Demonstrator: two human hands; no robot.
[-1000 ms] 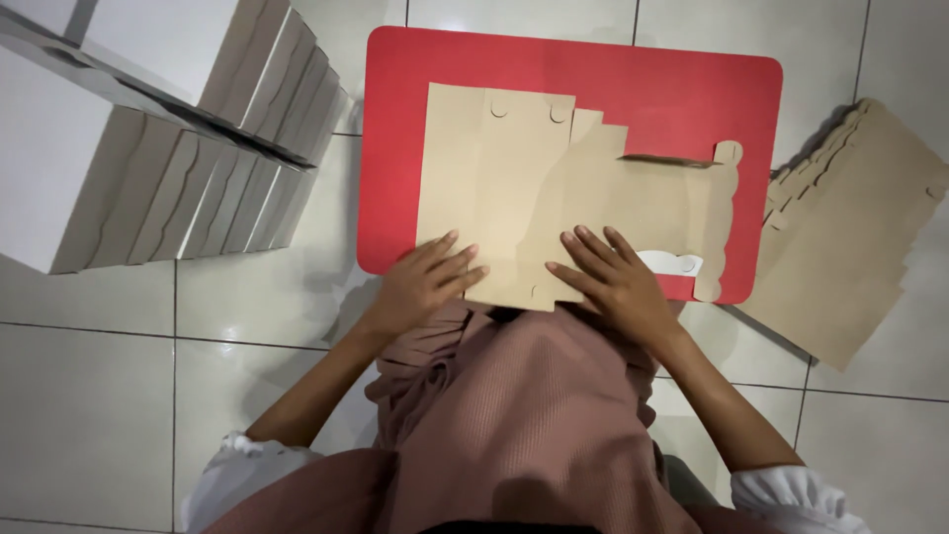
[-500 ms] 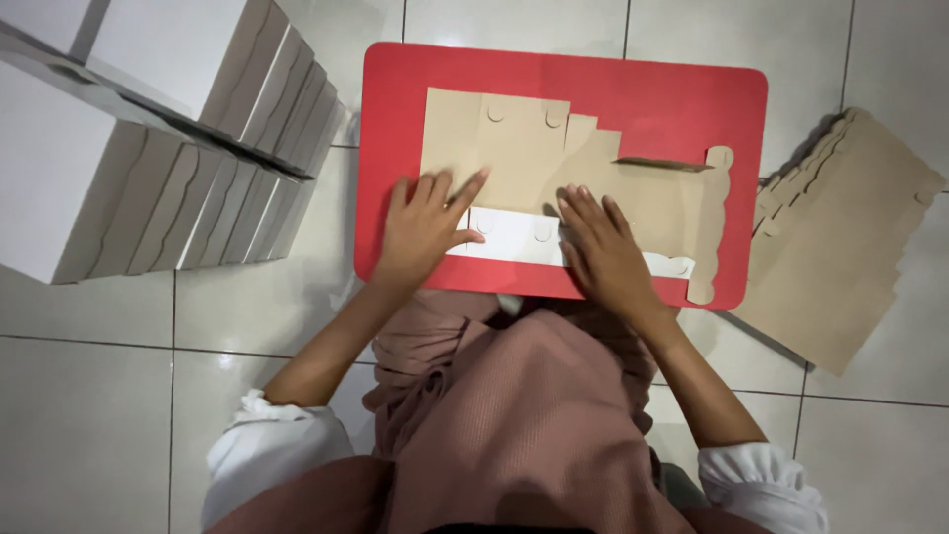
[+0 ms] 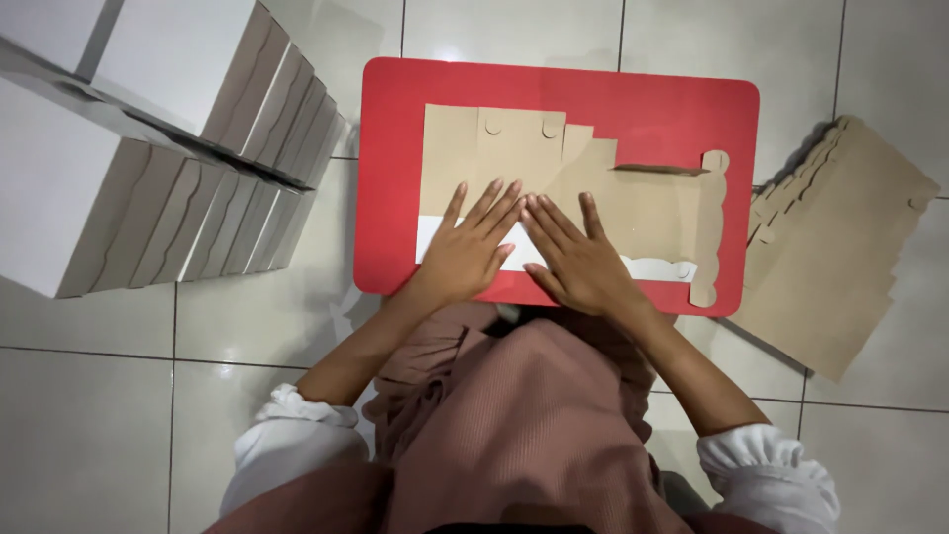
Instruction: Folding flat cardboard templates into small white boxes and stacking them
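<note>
Here the flat cardboard blank point(image 3: 593, 203) lies on the red board point(image 3: 554, 84) with its long axis running left to right, and both hands, left point(image 3: 465, 252) and right point(image 3: 583, 262), press on its near-left part with flat, open fingers, gripping nothing.

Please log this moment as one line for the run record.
hands: left, right flat on cardboard blank | under: red board | left: white boxes

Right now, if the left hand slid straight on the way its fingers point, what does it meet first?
The left hand lies flat on the brown cardboard blank, fingers pointing up and away. Going on, it would likely cross the blank's panel with two round cut-outs, then bare red board.
</note>
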